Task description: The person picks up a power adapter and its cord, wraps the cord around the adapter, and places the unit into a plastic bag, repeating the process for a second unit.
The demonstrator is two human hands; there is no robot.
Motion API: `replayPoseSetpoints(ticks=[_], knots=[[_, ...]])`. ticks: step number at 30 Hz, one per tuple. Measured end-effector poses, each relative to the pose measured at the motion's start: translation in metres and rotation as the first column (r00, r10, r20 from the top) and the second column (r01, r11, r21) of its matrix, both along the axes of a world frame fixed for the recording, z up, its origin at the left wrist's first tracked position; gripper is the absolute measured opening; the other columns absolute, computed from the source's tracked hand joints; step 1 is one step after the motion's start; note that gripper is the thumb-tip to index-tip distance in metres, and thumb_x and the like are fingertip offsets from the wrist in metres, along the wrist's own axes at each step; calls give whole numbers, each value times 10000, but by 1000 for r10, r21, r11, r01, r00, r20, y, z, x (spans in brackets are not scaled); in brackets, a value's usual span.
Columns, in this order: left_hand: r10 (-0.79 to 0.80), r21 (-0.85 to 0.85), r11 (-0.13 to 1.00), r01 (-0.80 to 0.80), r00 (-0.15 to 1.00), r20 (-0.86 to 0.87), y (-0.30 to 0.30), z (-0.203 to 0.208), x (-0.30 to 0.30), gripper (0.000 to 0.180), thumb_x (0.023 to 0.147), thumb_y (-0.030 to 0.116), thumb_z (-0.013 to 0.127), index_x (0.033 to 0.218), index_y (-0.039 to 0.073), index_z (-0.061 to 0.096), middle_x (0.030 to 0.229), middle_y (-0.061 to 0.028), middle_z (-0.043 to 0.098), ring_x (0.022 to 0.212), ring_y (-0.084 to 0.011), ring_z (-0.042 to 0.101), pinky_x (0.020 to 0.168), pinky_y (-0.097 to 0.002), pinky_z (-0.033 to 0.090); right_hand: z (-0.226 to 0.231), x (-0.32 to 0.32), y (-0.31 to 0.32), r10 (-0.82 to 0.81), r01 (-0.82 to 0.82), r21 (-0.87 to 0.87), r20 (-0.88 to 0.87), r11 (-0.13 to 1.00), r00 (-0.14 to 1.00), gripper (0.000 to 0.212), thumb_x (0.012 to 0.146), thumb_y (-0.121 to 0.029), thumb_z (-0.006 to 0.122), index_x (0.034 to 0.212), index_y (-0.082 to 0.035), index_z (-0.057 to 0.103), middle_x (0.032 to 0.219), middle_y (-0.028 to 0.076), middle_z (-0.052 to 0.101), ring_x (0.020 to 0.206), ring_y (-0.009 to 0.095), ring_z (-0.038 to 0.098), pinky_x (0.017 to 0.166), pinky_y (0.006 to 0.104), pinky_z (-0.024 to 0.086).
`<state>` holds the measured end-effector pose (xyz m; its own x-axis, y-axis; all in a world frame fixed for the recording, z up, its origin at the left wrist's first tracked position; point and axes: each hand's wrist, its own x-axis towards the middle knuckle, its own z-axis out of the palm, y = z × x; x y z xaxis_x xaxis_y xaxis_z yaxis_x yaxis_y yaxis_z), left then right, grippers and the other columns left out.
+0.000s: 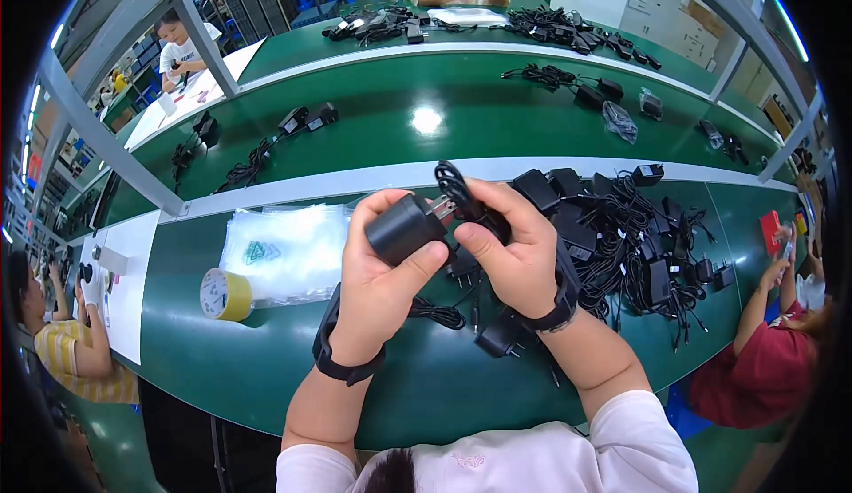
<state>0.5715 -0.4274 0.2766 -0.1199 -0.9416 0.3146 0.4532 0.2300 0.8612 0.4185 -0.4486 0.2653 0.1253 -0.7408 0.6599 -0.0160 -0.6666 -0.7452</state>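
Note:
A black power adapter (pixel 404 229) is gripped in my left hand (pixel 377 271), its metal prongs turned to the right. My right hand (pixel 519 258) closes around the adapter's bundled black cable (pixel 460 193), just beside the prongs. Both hands are held together above the green table, with black straps on both wrists. Under and between them lie a coiled cable (pixel 439 314) and another black adapter (pixel 500 335). To the right of my right hand spreads a big heap of black adapters with cables (pixel 635 236). Part of the heap is hidden behind that hand.
Clear plastic bags (pixel 288 249) lie stacked left of my hands, with a yellow tape roll (pixel 226 295) at their corner. A white rail (pixel 355 193) borders the green conveyor (pixel 382 125), which carries several adapters. People sit at both sides and across, a person in red (pixel 763 364) at right.

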Motion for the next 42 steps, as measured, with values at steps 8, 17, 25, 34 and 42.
replayPoseSetpoints(ticks=[8, 17, 25, 34, 42], knots=[[-38, 40, 998, 42, 994, -99, 3, 3, 10, 454, 793, 12, 632, 1166, 24, 373, 1094, -103, 533, 984, -170, 551, 864, -319, 461, -6, 5, -11, -82, 19, -300, -200, 954, 976, 467, 780, -51, 630, 1228, -26, 500, 975, 55, 613, 903, 202, 515, 845, 307, 376], [59, 69, 996, -50, 989, -134, 1, -3, 22, 451, 767, 15, 664, 1145, 27, 417, 1080, -101, 544, 982, -162, 549, 860, -301, 457, -10, 20, 4, -52, -12, -231, -266, 973, 963, 439, 773, -12, 588, 1207, -24, 524, 1035, 113, 590, 955, 275, 504, 864, 352, 378], [296, -257, 943, -211, 885, 360, 4, 4, 33, 432, 583, 18, 793, 954, 22, 572, 928, -63, 609, 844, -118, 583, 744, -257, 485, -14, 32, 17, -166, 11, -288, -522, 958, 836, 724, 790, 14, 577, 1394, -22, 180, 979, 122, 611, 1020, 265, 535, 1011, 419, 287], [328, -200, 935, -294, 930, 164, -1, -5, 38, 432, 601, 16, 783, 964, 26, 550, 907, -71, 608, 813, -119, 582, 723, -248, 489, -20, 45, 14, -68, 15, -174, -302, 985, 951, 543, 816, 2, 573, 1314, 33, 361, 1118, 161, 574, 1039, 260, 556, 955, 408, 367], [318, -156, 945, -287, 917, 242, -7, -7, 48, 500, 582, 5, 793, 989, 41, 505, 863, -60, 595, 757, -126, 585, 677, -244, 492, -15, 52, 20, -89, -5, -211, -433, 977, 897, 604, 802, -5, 554, 1346, 31, 292, 1197, 203, 512, 1133, 323, 495, 989, 440, 325]])
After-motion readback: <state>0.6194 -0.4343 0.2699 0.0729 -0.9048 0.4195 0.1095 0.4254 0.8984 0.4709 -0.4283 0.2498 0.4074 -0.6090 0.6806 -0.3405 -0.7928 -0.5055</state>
